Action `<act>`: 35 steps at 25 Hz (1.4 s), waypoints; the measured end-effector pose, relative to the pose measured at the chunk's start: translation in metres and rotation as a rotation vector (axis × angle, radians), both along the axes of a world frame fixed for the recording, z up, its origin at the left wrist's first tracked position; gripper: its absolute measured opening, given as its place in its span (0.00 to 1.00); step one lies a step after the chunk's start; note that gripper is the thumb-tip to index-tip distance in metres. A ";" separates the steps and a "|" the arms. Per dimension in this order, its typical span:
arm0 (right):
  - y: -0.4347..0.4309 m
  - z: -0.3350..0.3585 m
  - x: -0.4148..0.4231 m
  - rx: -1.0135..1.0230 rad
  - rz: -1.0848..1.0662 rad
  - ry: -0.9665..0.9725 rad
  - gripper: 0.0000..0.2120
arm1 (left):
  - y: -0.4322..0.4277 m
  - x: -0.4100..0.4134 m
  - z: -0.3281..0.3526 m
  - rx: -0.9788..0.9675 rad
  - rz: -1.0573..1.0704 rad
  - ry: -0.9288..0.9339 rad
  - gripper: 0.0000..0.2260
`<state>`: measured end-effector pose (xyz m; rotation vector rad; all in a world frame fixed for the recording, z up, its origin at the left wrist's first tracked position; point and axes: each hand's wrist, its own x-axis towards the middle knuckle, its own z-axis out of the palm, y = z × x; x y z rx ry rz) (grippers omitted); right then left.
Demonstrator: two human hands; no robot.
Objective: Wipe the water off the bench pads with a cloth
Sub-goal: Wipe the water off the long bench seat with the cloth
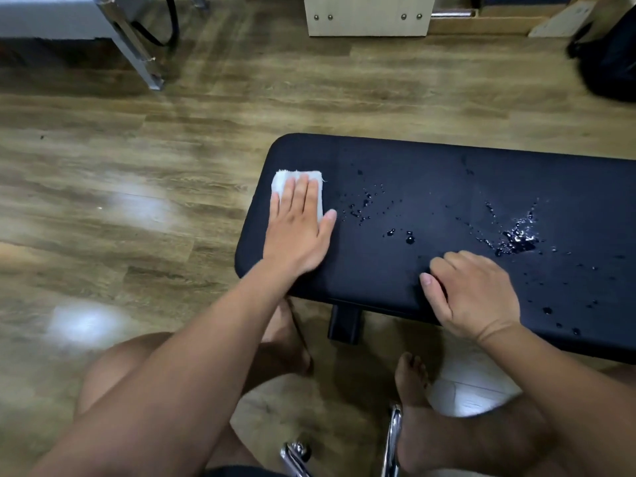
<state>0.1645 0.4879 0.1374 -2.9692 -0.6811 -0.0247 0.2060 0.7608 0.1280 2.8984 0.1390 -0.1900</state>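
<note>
A black bench pad (430, 173) runs from the middle of the view to the right edge. A folded white cloth (285, 182) lies near its left end. My left hand (297, 232) presses flat on the cloth, fingers straight and together. My right hand (476, 294) rests on the pad's near edge with fingers curled and nothing in it. Water droplets (364, 204) are scattered right of the cloth. A larger puddle (518, 239) glistens further right, beyond my right hand. More drops dot the pad's right part.
The wooden floor (137, 184) surrounds the bench. A black bench leg (344, 321) hangs under the pad, near my bare feet (411, 376). A chrome frame leg (137, 46) stands at the far left, a light wooden cabinet (368, 15) at the back, a dark bag (609, 60) at far right.
</note>
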 end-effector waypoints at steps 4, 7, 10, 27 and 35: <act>0.002 0.008 0.002 0.191 -0.098 -0.003 0.17 | 0.005 0.024 -0.002 0.052 -0.073 -0.024 0.30; 0.027 0.055 0.004 0.624 -0.075 -0.056 0.18 | 0.010 0.048 -0.003 0.060 -0.099 -0.005 0.30; 0.052 0.120 0.007 0.776 0.052 -0.195 0.17 | 0.011 0.054 0.000 0.037 -0.104 0.026 0.29; 0.021 0.045 0.009 0.328 -0.119 -0.001 0.15 | 0.015 -0.049 0.008 0.034 -0.219 0.033 0.28; 0.001 0.000 0.009 0.079 -0.078 -0.059 0.17 | 0.033 0.038 0.002 -0.002 -0.094 0.039 0.28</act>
